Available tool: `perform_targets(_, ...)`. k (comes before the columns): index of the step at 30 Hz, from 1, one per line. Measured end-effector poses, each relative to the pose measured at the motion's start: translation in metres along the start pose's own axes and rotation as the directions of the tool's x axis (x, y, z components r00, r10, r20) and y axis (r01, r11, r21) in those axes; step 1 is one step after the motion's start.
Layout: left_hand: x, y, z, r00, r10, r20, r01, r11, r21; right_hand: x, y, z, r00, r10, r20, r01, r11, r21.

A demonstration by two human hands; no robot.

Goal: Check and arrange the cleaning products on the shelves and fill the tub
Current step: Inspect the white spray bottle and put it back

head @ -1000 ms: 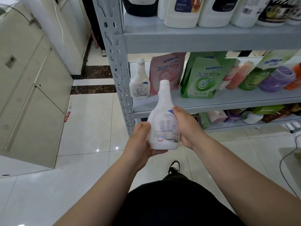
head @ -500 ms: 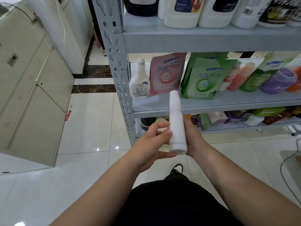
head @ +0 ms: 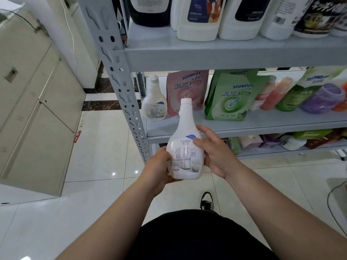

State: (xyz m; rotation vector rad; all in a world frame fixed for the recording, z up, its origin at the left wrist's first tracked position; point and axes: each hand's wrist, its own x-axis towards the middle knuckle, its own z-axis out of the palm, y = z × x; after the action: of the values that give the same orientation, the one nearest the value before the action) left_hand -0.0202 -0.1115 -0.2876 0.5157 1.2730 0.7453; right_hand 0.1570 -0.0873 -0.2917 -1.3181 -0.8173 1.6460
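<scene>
I hold a white cleaner bottle (head: 185,145) upright in front of the grey metal shelf unit (head: 234,57), its printed front label facing me. My left hand (head: 159,169) cups its lower left side and base. My right hand (head: 214,152) grips its right side, thumb across the label. A second identical white bottle (head: 154,102) stands at the left end of the middle shelf (head: 262,126), beside a pink refill pouch (head: 186,91) and a green refill pouch (head: 232,98).
Large white and dark jugs (head: 199,17) line the top shelf. Orange, green and purple containers (head: 319,98) fill the middle shelf's right. Packets crowd the bottom shelf (head: 281,141). A beige cabinet (head: 37,109) stands left. A cable (head: 334,203) lies on the tiled floor at right.
The bottle has been turned in my hands: back label first, then edge-on, now its front label faces me. Both hands have closed round it again.
</scene>
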Motion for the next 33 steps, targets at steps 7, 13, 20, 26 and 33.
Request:
perform_targets(7, 0.032, 0.007, 0.007, 0.982, 0.125, -0.140, -0.103, 0.983, 0.151, 0.036, -0.007, -0.018, 0.994, 0.041, 0.097, -0.018, 0.973, -0.230)
perform_targets(13, 0.058, 0.021, 0.005, 0.929, 0.348, -0.129, -0.235, 0.821, 0.521, 0.077, -0.017, -0.018, 0.995, -0.036, 0.098, 0.084, 0.835, -0.543)
perform_targets(20, 0.087, 0.035, -0.018, 0.833, 0.552, -0.024, -0.244, 0.407, 0.880, 0.120, -0.026, 0.004, 0.947, -0.206, 0.246, 0.320, 0.637, -0.701)
perform_targets(26, 0.093, 0.038, -0.035, 0.821, 0.568, 0.050, -0.018, -0.063, 0.998, 0.158, -0.016, 0.016, 0.934, -0.243, 0.261, 0.353, 0.522, -0.776)
perform_targets(33, 0.088, 0.028, -0.046, 0.796, 0.588, 0.147, -0.045, -0.185, 0.982, 0.173, -0.010, 0.035, 0.936, -0.253, 0.246, 0.346, 0.525, -0.778)
